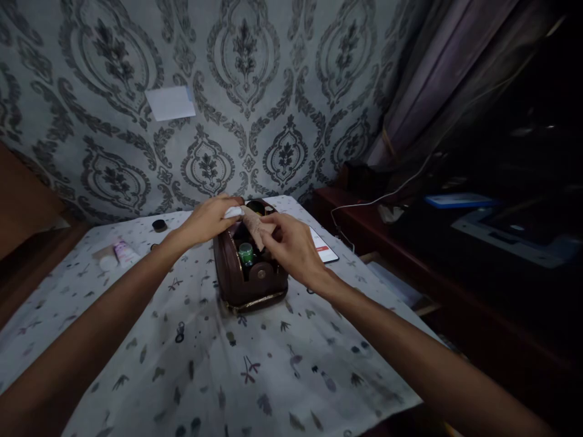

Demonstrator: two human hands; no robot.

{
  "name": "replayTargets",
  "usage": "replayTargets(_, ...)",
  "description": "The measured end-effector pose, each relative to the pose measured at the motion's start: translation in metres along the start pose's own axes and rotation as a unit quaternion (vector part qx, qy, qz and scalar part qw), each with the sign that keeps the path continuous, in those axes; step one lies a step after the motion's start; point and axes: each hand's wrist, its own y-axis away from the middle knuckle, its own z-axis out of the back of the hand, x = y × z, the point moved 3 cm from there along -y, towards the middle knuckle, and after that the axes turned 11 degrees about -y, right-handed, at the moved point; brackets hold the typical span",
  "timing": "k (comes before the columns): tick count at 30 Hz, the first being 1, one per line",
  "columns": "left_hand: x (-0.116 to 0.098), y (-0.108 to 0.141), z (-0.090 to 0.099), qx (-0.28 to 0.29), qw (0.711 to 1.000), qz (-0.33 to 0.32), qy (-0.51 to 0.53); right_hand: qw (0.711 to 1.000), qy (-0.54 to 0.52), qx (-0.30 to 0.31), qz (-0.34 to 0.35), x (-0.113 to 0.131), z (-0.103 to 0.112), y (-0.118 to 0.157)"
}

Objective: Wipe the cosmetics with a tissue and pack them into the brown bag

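Observation:
A brown zippered toiletry bag (252, 291) stands unzipped on the table, its top flap spread. Inside it a jar with a green body (246, 254) shows, along with dark items I cannot make out. Over the opening lies a beige, textured strip (253, 226), cloth or paper. My right hand (294, 244) pinches the strip's near end between thumb and fingers. At the bag's far left side my left hand (210, 220) is closed around a small white wad (234, 212), close to the strip's far end. Its fingertips are partly hidden.
A patterned white cloth (191, 364) covers the table. On the left lie a black lid (159, 226), a pink-and-white tube (124, 251) and a round white item (108, 262). A phone or tablet (324, 245) lies right of the bag. A white cable (378, 201) crosses the dark red furniture.

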Motion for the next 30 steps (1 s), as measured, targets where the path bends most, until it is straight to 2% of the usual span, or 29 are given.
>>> replayTargets(5, -0.005, 0.004, 0.006, -0.03, 0.999, 0.023, -0.003, 0.983, -0.154, -0.047, -0.087, -0.002, 0.009, -0.003)
replayTargets(9, -0.023, 0.008, 0.016, -0.078, 0.996, 0.032, 0.004, 0.955, -0.239, -0.14, -0.102, 0.001, 0.029, 0.002)
replayTargets(12, -0.047, 0.008, 0.018, -0.039, 0.999, -0.019, 0.006, 0.943, -0.249, -0.204, -0.081, 0.003, 0.045, 0.014)
replayTargets(16, -0.07, 0.01, 0.019, 0.008, 0.998, -0.063, -0.018, 0.936, -0.243, -0.248, -0.065, -0.002, 0.057, 0.039)
replayTargets(20, -0.071, 0.011, 0.02, 0.007, 0.999, -0.042, -0.006, 0.928, -0.253, -0.266, -0.068, -0.01, 0.057, 0.063)
replayTargets(22, -0.07, 0.009, 0.017, 0.027, 0.999, -0.034, -0.013, 0.922, -0.264, -0.273, -0.072, -0.011, 0.055, 0.068)
replayTargets(26, -0.079, 0.003, 0.007, 0.09, 0.993, -0.022, -0.075, 0.916, -0.276, -0.28, -0.078, -0.009, 0.05, 0.067)
replayTargets(30, -0.086, 0.003, 0.004, 0.085, 0.991, 0.009, -0.105, 0.916, -0.276, -0.276, -0.089, -0.008, 0.042, 0.064)
